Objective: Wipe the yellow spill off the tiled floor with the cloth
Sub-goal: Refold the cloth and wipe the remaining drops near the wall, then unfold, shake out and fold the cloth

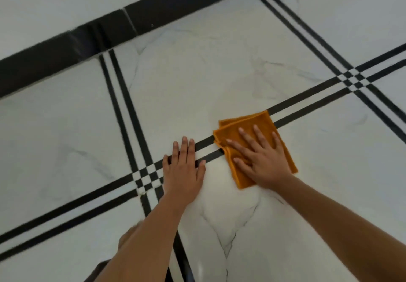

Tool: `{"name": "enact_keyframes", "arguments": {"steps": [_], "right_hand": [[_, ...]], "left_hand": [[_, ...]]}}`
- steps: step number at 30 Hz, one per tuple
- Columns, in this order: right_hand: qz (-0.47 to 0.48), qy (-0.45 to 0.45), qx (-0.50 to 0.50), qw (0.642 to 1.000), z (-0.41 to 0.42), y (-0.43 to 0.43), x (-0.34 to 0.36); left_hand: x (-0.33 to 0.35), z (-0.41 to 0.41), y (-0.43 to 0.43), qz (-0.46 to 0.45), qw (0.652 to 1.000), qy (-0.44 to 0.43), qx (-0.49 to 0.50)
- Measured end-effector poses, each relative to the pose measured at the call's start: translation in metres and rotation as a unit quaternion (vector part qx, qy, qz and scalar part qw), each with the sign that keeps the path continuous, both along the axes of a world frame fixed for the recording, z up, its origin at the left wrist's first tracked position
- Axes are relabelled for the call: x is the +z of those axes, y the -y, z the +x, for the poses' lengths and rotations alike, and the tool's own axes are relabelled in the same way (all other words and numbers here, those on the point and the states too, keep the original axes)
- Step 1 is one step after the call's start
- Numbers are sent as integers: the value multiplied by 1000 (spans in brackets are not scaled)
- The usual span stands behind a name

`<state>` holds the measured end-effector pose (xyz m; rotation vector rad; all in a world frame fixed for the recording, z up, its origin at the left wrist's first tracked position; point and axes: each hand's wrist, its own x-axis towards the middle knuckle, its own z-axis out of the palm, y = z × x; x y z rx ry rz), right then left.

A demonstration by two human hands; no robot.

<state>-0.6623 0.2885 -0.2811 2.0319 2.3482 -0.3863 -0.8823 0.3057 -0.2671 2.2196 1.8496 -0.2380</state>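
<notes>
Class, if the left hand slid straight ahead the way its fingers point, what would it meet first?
Probably nothing: the left hand would cross only bare white marble-look floor tile until the wide black band. The folded orange cloth lies to its right, outside that line.

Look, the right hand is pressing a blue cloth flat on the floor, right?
Not quite: the cloth is orange, not blue. The head view shows the right hand pressing it flat on the floor.
</notes>
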Motion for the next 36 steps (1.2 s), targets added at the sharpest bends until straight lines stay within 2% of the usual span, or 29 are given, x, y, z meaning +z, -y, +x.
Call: {"name": "enact_keyframes", "arguments": {"steps": [2, 5, 6, 9, 11, 13, 16, 20, 24, 27, 31, 34, 36], "right_hand": [[-25, 6, -50, 998, 8, -19, 1], [-55, -11, -152, 987, -24, -40, 6], [-51, -16, -147, 988, -36, -36, 7], [-27, -12, -34, 999, -50, 6, 3], [-38, -22, -11, 999, -48, 34, 3], [-52, -41, -42, 997, -49, 49, 7], [-76, -113, -144, 980, -64, 56, 27], [-70, -231, -288, 927, -82, 61, 76], [-110, -376, -380, 838, -90, 60, 137], [-133, -446, -389, 795, -102, 66, 199], [-149, -495, -398, 758, -111, 82, 288], [-173, -527, -413, 722, -104, 97, 368], [-178, -553, -433, 689, -91, 108, 436]], "left_hand": [[0, -13, 5, -7, 1000, 6, 9], [4, -27, 25, -22, 996, 28, 76], [5, -28, 33, -26, 996, 28, 82], [-1, -32, 54, -10, 998, 22, 66], [-5, -34, 63, 2, 997, 28, 72], [-3, -32, 73, -9, 996, 38, 78], [14, -31, 82, -76, 990, 62, 101], [66, -36, 85, -121, 981, 119, 98], [121, -30, 79, -125, 965, 204, 107], [178, -29, 80, -111, 956, 247, 110], [257, -29, 94, -97, 946, 279, 133], [333, -27, 113, -110, 938, 304, 127], [399, -18, 124, -132, 921, 345, 126]]}}
